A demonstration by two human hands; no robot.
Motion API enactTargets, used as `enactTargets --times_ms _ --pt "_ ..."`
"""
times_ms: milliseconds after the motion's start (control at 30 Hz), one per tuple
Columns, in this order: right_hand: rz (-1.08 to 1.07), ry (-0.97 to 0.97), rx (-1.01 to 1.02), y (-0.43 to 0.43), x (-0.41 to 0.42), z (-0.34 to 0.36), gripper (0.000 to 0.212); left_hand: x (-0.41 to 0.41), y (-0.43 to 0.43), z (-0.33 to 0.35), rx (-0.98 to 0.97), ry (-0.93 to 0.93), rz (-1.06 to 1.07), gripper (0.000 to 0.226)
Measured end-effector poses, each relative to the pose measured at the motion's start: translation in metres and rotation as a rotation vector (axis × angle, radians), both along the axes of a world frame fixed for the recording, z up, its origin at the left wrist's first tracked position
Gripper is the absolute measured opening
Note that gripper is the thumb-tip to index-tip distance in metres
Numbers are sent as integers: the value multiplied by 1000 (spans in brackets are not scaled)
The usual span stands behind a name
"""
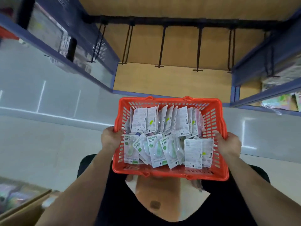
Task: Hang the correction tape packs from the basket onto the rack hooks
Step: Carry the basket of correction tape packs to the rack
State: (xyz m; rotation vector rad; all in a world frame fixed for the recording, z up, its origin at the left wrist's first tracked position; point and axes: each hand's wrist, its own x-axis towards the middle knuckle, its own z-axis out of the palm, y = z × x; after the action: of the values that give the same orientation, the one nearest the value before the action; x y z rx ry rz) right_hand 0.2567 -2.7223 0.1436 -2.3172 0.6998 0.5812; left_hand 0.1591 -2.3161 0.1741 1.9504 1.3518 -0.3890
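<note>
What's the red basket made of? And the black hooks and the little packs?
Basket: looks like moulded plastic, orange-red, slightly shiny, with slotted walls. Hooks: probably metal wire, thin, straight, matte black; blur leaves it unsure. Packs: glossy plastic wrap, by the shine.

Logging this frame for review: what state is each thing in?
basket: held by both hands
correction tape packs: heaped in the basket, none hung
rack hooks: bare
left hand: grips basket's left rim
right hand: grips basket's right rim
</note>
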Motion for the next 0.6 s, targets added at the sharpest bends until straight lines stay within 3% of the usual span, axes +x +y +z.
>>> enactTargets --times_ms 333,467,600 --pt "-49 -72 -34 33 14 -222 37 35 28 -233 -10 -43 46 15" --pt "-54 -127 -61 33 11 -268 36 32 26 -271 11 -82 14 5" --pt "-101 -155 -38 33 12 -280 33 31 26 -285 19 -134 -14 16"
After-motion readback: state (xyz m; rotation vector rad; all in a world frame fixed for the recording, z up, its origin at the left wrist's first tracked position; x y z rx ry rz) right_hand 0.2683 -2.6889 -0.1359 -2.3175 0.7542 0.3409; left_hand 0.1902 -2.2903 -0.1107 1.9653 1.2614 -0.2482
